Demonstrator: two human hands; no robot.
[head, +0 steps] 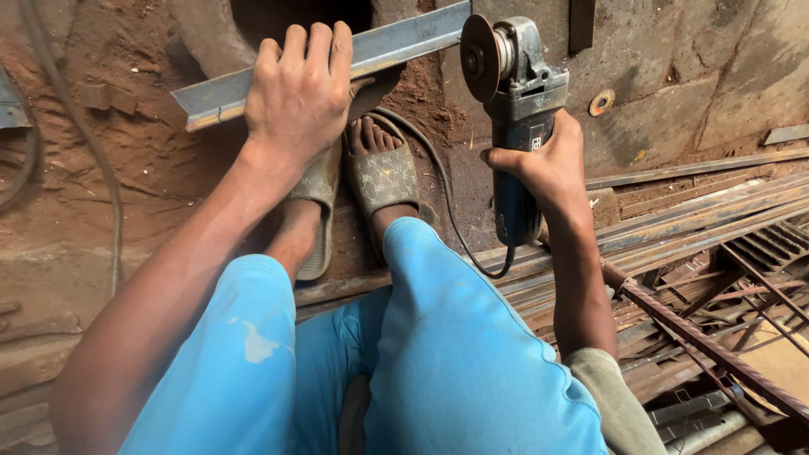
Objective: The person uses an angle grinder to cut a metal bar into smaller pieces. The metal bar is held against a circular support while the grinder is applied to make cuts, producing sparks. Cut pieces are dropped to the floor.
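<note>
Angle iron: long grey steel bar, L-section, rust along lower edge. Lies slanted across top of view, left end low, right end rising toward disc. Left hand presses down on its middle, fingers curled over upper edge; sandalled foot beneath it.

Grinder: blue-grey angle grinder, worn and dusty, dark round disc on left of head, facing left. Held upright in right hand, grip on lower body, disc just beside bar's right end; contact unclear. Black cord loops from base over ground.
</note>
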